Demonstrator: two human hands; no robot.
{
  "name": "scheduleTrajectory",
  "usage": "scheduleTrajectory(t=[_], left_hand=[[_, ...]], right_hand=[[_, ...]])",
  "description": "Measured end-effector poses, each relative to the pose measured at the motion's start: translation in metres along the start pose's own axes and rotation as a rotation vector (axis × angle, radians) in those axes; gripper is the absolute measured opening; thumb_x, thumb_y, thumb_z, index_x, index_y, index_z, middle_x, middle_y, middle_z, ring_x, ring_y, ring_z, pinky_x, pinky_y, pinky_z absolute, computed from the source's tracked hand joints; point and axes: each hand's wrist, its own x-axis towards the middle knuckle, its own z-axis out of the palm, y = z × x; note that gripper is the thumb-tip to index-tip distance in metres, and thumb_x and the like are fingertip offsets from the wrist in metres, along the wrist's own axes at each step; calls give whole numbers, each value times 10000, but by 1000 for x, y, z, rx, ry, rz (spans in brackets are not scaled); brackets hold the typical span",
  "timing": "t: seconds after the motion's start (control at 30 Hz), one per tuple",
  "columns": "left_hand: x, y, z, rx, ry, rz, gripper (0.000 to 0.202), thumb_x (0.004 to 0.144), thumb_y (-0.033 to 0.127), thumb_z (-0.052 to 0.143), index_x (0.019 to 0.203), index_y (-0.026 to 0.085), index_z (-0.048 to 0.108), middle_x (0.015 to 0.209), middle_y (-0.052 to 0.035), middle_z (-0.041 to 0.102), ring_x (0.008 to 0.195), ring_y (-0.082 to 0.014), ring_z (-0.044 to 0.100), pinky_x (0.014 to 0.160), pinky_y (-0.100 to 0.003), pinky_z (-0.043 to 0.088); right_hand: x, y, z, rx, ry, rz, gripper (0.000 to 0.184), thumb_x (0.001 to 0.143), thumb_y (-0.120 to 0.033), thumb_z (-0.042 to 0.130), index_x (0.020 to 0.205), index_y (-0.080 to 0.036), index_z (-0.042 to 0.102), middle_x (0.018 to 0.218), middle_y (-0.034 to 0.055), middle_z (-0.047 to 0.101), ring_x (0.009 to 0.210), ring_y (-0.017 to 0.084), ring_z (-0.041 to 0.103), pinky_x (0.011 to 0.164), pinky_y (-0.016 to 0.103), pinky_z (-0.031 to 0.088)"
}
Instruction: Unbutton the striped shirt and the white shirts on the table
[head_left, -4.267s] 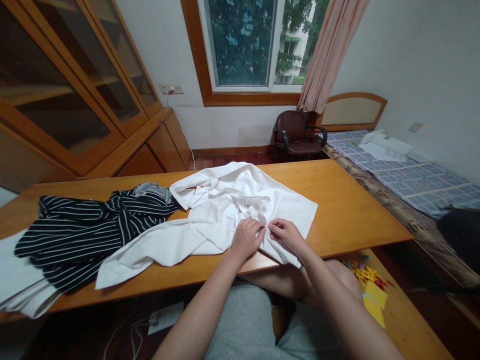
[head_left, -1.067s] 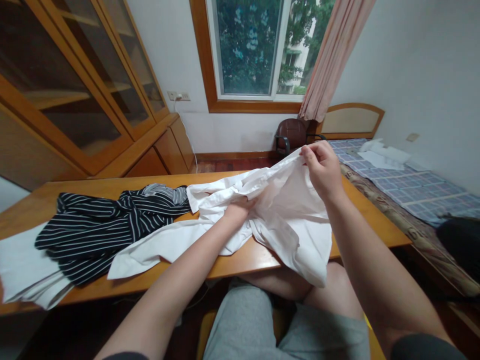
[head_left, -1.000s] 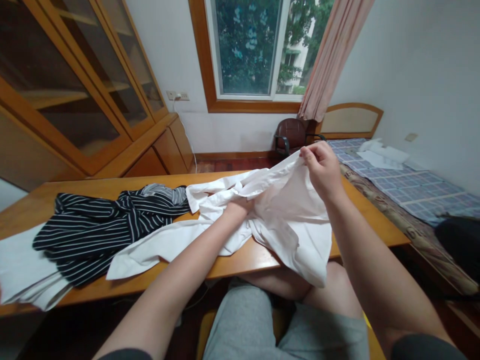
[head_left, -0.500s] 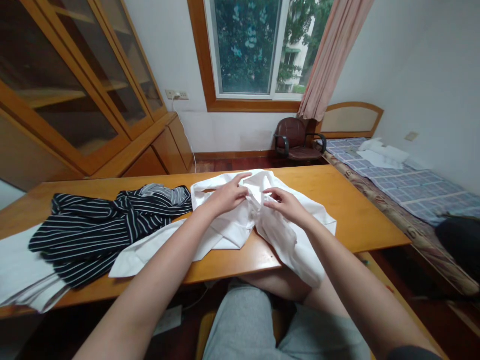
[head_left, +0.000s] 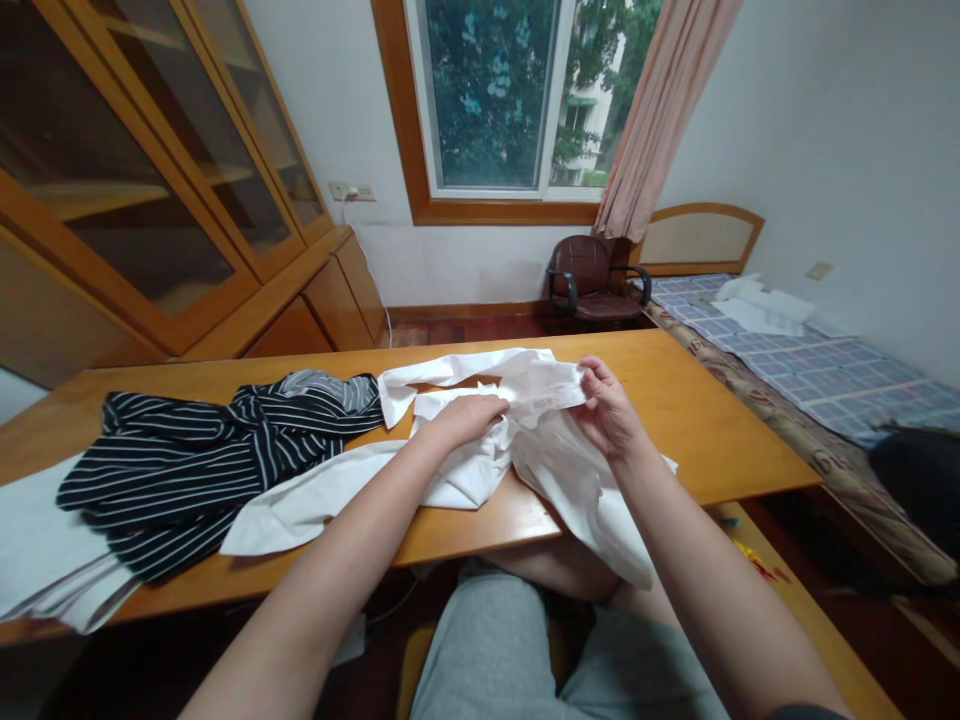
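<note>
Brown wood-&-glass cabinet (head_left: 202, 235): shelves (head_left: 101, 198) inside. White cloth garment (head_left: 541, 385) pinched in grips of L hand (head_left: 471, 416) & R hand (head_left: 607, 410), wider apart vs b4.

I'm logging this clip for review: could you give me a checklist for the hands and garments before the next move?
1. Right hand has hold of the white garment: ok, its edge is between the fingers.
2. Left hand has a firm grip: cannot tell; it is on the garment, but its hold is unclear.
3. White garment lies flat: not ok, it is bunched and creased.
4. White garment wholly on the table: not ok, part hangs over the near edge.
5. Striped garment clear of both hands: ok.
</note>
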Motion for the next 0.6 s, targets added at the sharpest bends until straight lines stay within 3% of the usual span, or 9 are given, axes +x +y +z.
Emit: scheduleTrajectory(t=[0.07, 0.17, 0.27, 0.33, 0.4, 0.47, 0.53, 0.6], left_hand=[[0, -3, -4, 35, 93, -15, 192, 914, 182, 472, 1002, 214, 639, 1036, -64, 688, 985, -230, 633, 830, -317, 475], [1, -2, -21, -5, 345, -72, 184, 903, 131, 455, 959, 194, 619, 991, -78, 667, 965, -228, 615, 841, -329, 471], [4, 17, -44, -135, 580, -56, 166, 882, 100, 466, 900, 187, 606, 904, -62, 652, 885, -211, 612, 807, -321, 472], [6, 38, -58, -254, 705, 15, 158, 862, 80, 488, 879, 188, 602, 882, -44, 650, 856, -192, 614, 790, -306, 472], [9, 61, -69, -384, 775, 121, 153, 861, 76, 507, 880, 191, 606, 879, -29, 655, 855, -174, 621, 792, -293, 479], [10, 79, -78, -511, 830, 200, 130, 903, 109, 506, 902, 194, 605, 882, -24, 655, 857, -163, 629, 796, -290, 496], [6, 87, -86, -575, 899, 244, 117, 961, 179, 488, 963, 199, 604, 930, -36, 658, 905, -168, 639, 831, -312, 513], [-3, 86, -93, -533, 969, 249, 151, 982, 280, 517, 1094, 215, 594, 1116, -71, 645, 1079, -201, 617, 942, -380, 505]], right_hand=[[1, 2, -7, -96, 20, -3, 345, 724, -446, 820, 969, -279, 645, 846, -33, 636, 680, 114, 573, 633, 246, 496], [-2, 10, -10, -427, -22, -17, 452, 700, -472, 819, 1071, -261, 670, 1162, 40, 615, 880, 160, 618, 770, 309, 526], [-4, 25, -3, -779, -152, -100, 854, 596, -449, 875, 1364, -282, 540, 1465, 113, 421, 1125, 239, 575, 922, 390, 513], [0, 36, 6, -911, -236, -186, 1027, 562, -421, 887, 1465, -262, 425, 1493, 138, 400, 1244, 289, 513, 1016, 446, 469], [8, 43, 16, -988, -263, -253, 897, 615, -401, 849, 1413, -226, 480, 1409, 138, 509, 1265, 312, 506, 1061, 472, 434], [16, 44, 25, -1015, -203, -268, 609, 697, -382, 781, 1257, -224, 601, 1253, 113, 636, 1180, 315, 575, 1033, 466, 456], [24, 39, 32, -965, -90, -283, 410, 736, -377, 737, 1113, -233, 662, 1109, 82, 706, 1077, 309, 630, 982, 452, 491], [29, 28, 37, -798, 6, -331, 395, 726, -396, 738, 1077, -230, 669, 1070, 61, 724, 1032, 296, 648, 955, 445, 516]])
